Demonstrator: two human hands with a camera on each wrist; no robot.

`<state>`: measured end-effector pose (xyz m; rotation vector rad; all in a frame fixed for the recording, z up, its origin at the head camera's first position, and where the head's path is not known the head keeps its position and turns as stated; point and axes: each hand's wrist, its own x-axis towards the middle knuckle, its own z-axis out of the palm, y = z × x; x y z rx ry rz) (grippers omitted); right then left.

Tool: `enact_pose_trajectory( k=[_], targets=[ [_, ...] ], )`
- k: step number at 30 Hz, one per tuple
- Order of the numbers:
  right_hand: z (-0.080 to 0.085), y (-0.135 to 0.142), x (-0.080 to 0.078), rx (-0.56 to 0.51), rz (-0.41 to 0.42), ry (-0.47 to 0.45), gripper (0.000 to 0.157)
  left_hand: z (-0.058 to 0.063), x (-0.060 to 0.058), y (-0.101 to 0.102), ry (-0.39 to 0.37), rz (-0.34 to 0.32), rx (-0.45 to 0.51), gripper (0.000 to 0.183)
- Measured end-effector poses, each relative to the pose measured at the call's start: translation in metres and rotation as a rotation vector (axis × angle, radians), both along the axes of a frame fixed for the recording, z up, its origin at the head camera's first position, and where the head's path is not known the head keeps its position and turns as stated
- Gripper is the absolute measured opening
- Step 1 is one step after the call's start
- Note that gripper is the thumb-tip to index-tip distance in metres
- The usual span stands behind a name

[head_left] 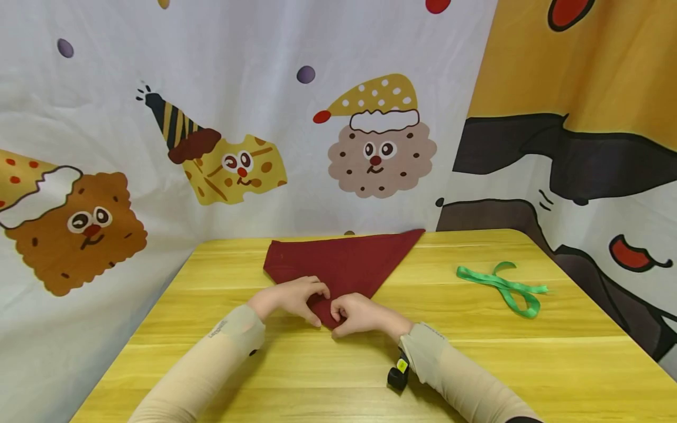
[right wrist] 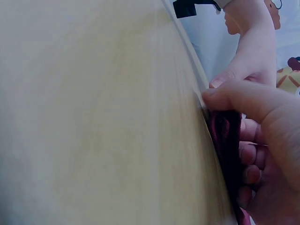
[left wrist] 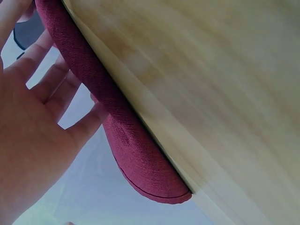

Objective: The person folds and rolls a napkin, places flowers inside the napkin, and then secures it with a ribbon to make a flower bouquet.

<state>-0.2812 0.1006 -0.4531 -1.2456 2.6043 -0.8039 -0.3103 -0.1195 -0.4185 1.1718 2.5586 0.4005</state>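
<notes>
A dark red cloth lies on the wooden table, spread wide at the far side and narrowing to a rolled or folded end near me. My left hand is at the left of that end, thumb and index finger curved round the fold. In the left wrist view the other fingers of this hand lie spread along the stitched cloth. From the right, my right hand grips the near end with curled fingers. The right wrist view shows its thumb over the layered cloth edge and its fingers behind.
A looped green ribbon lies on the right part of the table. A curtain printed with cartoon cookies and cheese hangs behind the far edge. A small black camera is strapped at my right wrist.
</notes>
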Motion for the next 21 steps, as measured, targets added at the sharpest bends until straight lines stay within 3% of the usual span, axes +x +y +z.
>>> enact_pose_trajectory(
  k=[9,15,21],
  targets=[
    [-0.0039,0.0035,-0.0037,-0.137,-0.055,-0.170,0.016,-0.0040,0.0003,-0.0020,-0.014,0.052,-0.012,0.051],
    [-0.0032,0.0051,-0.0055,-0.161,-0.070,-0.219,0.014,-0.0052,0.0000,-0.0007,0.032,0.028,-0.014,0.045],
    [-0.0040,0.0075,-0.0064,-0.270,-0.086,-0.362,0.011,-0.0035,0.0012,-0.0002,0.054,0.018,0.002,0.043]
  ],
)
